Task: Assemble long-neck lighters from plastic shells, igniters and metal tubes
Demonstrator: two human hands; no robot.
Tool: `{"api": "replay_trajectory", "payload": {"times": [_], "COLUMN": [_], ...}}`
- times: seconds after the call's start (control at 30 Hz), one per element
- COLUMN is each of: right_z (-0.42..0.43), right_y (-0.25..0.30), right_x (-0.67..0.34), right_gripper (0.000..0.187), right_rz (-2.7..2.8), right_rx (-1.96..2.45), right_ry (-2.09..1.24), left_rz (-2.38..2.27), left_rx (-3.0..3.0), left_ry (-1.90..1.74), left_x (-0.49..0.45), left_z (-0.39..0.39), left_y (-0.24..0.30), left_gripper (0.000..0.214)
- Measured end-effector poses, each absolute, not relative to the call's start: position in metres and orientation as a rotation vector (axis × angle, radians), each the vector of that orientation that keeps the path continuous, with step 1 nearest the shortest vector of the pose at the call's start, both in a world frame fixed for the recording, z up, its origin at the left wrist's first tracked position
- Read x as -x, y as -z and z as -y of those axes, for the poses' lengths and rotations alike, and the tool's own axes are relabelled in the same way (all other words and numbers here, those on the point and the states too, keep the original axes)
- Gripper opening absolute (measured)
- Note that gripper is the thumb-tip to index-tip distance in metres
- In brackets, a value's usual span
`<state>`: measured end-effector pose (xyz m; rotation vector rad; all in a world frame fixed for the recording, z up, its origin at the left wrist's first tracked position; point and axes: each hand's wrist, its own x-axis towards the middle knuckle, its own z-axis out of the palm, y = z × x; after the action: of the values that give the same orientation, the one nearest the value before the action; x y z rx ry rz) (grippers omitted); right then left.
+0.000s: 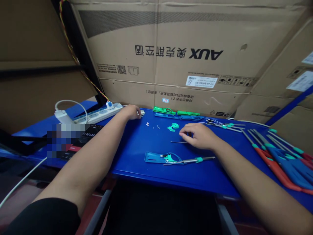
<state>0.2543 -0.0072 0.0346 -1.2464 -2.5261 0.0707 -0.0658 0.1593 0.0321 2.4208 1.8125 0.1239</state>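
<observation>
Your right hand (199,135), fingers curled loosely and released, just beside a thin steel pin (178,142) on the blue workbench (207,173), your left hand (132,112) well left of the pin, fingertips (138,111) at a small silver part (142,113), grip unclear, green plastic clips (173,127) just beyond the pin

Both bare arms reach forward from the bottom corners of the view, angling in toward the middle. The left forearm (93,153) runs up and to the right from a black sleeve (41,217) that covers the upper arm. The left hand (132,112) lies far forward, seen from the back, with its fingers curled down and mostly hidden, so any grip cannot be made out. The right forearm (249,176) slants up and to the left, and its wrist (216,142) is slightly bent. The right hand (198,136) sits nearer, palm down and well apart from the other, its fingers (184,130) loosely curled and bunched downward.
</observation>
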Motion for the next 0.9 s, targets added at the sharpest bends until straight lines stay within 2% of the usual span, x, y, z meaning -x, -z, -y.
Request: {"api": "replay_trajectory", "payload": {"times": [0.13, 0.43, 0.9], "right_z": [0.009, 0.011, 0.012], "right_y": [-0.031, -0.032, -0.031], "right_x": [-0.249, -0.249, -0.248], "right_gripper": [0.023, 0.022, 0.024], "right_rz": [2.570, 2.612, 2.675], "right_rx": [1.213, 1.177, 1.161], "right_ry": [-0.096, -0.129, -0.144], "left_rz": [-1.681, -1.383, -1.360], "left_rx": [-2.509, -2.559, -2.553], "left_ry": [-0.091, 0.080, 0.103], "left_x": [0.061, 0.042, 0.040], "left_z": [-0.150, -0.138, -0.139], "left_y": [-0.041, -0.041, -0.037], "left_gripper": [0.033, 0.026, 0.029]}}
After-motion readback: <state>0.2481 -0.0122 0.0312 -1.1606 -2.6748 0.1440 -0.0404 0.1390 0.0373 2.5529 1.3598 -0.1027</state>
